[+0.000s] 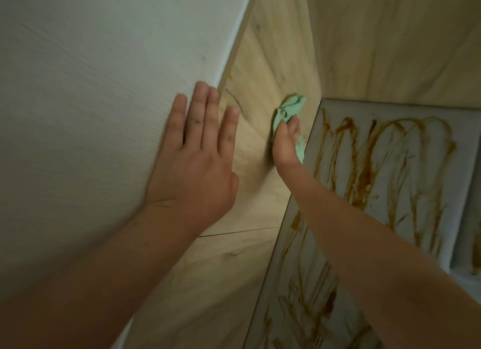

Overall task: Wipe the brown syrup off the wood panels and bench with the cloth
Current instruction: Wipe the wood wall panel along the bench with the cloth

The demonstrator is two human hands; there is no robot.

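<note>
My right hand (286, 143) holds a bunched green cloth (291, 108) against the light wood side panel (260, 62), near where it meets the bench. The grey bench top (390, 192) to the right is streaked with brown syrup (361, 177) in long looping lines. A faint dark mark and a small brown spot sit on the wood panel near its left edge. My left hand (197, 151) lies flat with straight fingers on the white wall (91, 88), fingertips reaching the panel's edge.
A second wood panel (390, 36) forms the back wall above the bench. A seam crosses the side panel lower down. At the far right a second grey cushion (468, 244) carries more syrup.
</note>
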